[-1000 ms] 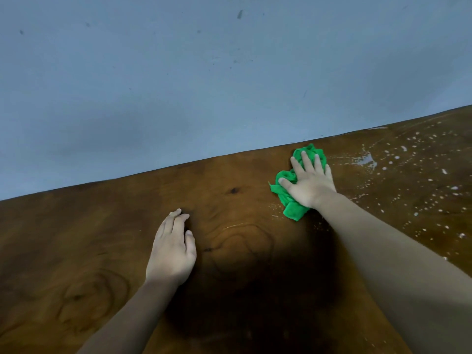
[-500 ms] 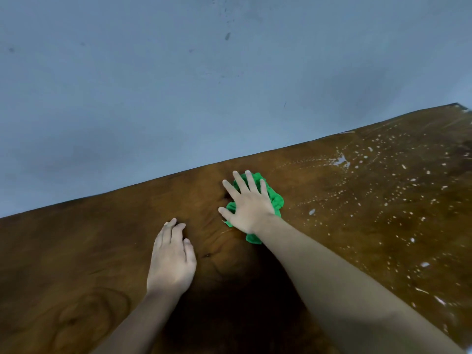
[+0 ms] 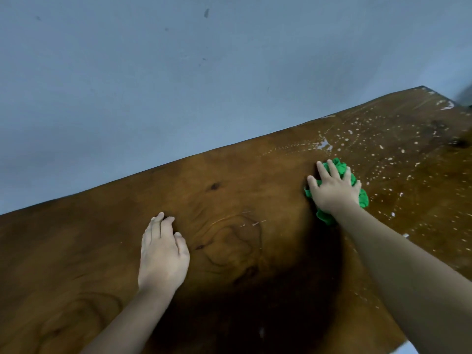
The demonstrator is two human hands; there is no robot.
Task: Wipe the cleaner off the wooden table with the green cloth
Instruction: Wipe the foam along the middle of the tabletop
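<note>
Blue-grey paint covers the wall (image 3: pixel 178 85), the biggest thing in view; it fills the upper half, plain but for a few small dark marks. Below it lies one brown wooden table (image 3: pixel 76 251), its far edge against the wall and running up toward the right, where a far corner shows. The grain is bold, with ringed knots near the middle and a small dark knot further back. A dark shadow spreads over the near middle of the top. The left and middle of the wood look clean and dull; the right part is speckled with cleaner (image 3: pixel 383 154) — many white drops and flecks, too many to count, plus one larger pale smear near the back edge and faint curved streaks beside it. Two bare forearms reach in from the near edge. The left hand (image 3: pixel 163 254) lies palm down on the clean wood, fingers together and loosely extended, with nothing under it. The right hand (image 3: pixel 333 190) is pressed flat with fingers spread on the one green cloth (image 3: pixel 344 171), which is bunched on the table at the border between the clean wood and the speckled part — the hand pins it down rather than closing around it, and green folds stick out past the fingertips, at the thumb side and near the wrist.
</note>
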